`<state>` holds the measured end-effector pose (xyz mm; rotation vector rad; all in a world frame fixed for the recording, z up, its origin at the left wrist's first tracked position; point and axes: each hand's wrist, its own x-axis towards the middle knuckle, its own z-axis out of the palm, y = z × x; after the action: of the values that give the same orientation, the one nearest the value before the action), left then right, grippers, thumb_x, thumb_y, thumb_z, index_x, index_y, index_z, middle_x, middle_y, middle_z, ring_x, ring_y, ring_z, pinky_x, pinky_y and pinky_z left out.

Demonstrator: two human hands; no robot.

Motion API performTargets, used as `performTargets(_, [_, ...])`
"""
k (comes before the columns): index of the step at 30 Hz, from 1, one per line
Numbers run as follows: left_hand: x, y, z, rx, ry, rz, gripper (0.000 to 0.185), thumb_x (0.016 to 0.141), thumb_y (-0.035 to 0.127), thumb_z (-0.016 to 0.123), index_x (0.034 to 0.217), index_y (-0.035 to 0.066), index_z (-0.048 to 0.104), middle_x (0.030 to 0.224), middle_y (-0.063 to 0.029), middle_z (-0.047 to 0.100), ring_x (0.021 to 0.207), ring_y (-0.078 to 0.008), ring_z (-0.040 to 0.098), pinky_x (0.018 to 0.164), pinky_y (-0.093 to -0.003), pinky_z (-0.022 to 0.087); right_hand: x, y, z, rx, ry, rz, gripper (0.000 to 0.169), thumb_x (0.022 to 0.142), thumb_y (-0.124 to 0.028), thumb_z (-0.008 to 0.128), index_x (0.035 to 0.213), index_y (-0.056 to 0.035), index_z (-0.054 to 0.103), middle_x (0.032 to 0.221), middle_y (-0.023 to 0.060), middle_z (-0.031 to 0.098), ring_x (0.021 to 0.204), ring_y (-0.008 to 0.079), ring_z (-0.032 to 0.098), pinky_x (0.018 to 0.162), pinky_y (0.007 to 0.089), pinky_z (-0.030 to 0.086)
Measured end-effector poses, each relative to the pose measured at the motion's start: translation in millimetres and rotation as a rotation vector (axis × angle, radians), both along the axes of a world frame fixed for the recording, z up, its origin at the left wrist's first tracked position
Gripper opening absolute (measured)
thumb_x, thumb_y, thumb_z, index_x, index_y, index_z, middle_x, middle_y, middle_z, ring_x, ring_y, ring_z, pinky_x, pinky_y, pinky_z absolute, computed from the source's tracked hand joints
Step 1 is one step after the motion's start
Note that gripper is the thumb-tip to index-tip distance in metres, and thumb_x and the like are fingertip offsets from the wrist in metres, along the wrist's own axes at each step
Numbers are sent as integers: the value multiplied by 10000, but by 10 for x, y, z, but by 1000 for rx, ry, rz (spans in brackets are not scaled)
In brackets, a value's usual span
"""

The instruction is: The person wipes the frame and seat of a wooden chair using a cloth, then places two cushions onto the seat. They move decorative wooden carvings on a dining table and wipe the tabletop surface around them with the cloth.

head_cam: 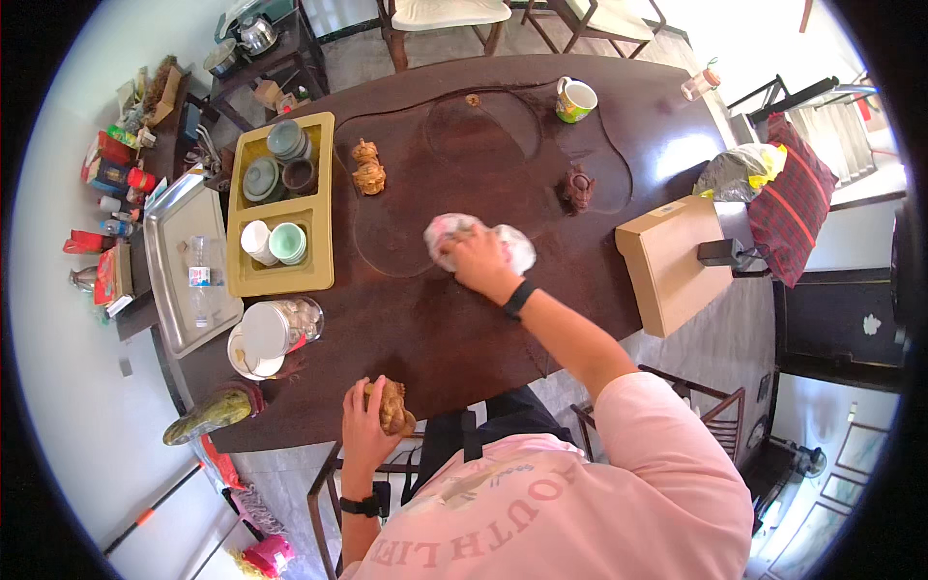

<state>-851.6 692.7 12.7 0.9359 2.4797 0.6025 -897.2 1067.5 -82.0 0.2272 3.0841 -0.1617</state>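
At the table's near edge, my left hand (pixel 362 429) grips a carved brown figurine (pixel 396 410). My right hand (pixel 480 262) presses on a crumpled white cloth (pixel 517 249) with pink marks, on the dark wooden table (pixel 464 341); the hand is slightly blurred. Left of the cloth and farther off stands a light-brown carved figurine (pixel 369 174). A darker reddish-brown carving (pixel 579 188) sits to the right. Each wrist has a black band.
An olive tray (pixel 328 217) of bowls and cups, a steel tray (pixel 233 319) with a plastic bottle, and a lidded jar (pixel 301 319) line the left side. A mug (pixel 577 101) stands at the back. A cardboard box (pixel 678 268) overhangs the right edge. A thin cord (pixel 629 159) curves across the table.
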Motion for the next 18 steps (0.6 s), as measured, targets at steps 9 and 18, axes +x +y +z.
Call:
performTargets(9, [-662,991,77,30,90,-92,983,613,76,857,1506,163,455,1472,-170,417,1340,-444,424,1105,-529,438,682,1468,-202,286,-217,-285,294,910,-231,624,1178,-114,650,1200,102,651,1268,353,531,873,524,509])
performTargets(18, [-1487,2368,-250,-2,215,-309,1008,626,59,833,1534,203,420,1468,-150,414,1352,-437,418,1053,-538,473,594,569,-53,-82,-27,-69,497,865,-133,660,1353,-141,568,1415,90,541,1284,363,513,975,529,462])
